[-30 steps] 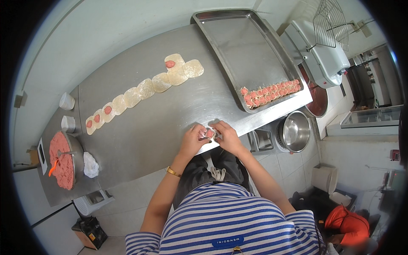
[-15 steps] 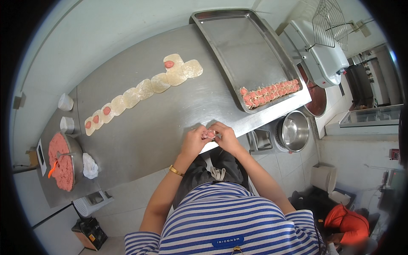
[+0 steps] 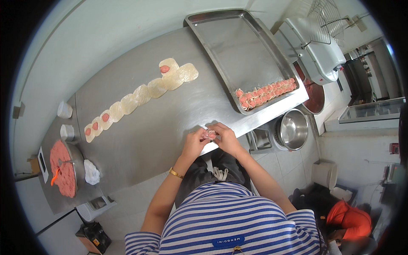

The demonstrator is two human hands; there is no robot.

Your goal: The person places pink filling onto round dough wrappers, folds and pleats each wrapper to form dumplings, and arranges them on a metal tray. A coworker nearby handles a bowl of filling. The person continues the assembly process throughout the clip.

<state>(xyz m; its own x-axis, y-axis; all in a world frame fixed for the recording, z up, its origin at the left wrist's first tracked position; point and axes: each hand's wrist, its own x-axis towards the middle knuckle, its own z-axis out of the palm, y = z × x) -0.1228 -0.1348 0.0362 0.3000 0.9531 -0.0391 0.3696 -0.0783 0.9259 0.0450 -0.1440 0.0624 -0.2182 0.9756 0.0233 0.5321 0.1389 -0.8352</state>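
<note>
Between my left hand [image 3: 194, 141] and my right hand [image 3: 225, 136] is a small dumpling [image 3: 209, 134], its pink filling showing within the pale wrapper. The fingers of both hands are closed round its sides, at the table's near edge. On the steel table a slanting row of floured dough wrappers [image 3: 140, 94] overlaps one another. Pink meat filling [image 3: 106, 117] lies on several of them, three at the left end and one at the far right. To the right, a large metal tray [image 3: 208, 51] holds filled dumplings [image 3: 265, 94] packed along its near end.
At the far left stands a bowl of pink minced meat [image 3: 63, 170] with an orange-handled utensil [image 3: 55, 176], beside a crumpled white cloth [image 3: 91, 172]. White cups [image 3: 66, 132] stand behind it. A white machine [image 3: 314, 53] and steel pot [image 3: 293, 129] are right. A person in red [image 3: 348, 219] is lower right.
The view has shifted slightly, so the table and tray sit a little differently in it. Both hands stay together on the dumpling, with small finger movements.
</note>
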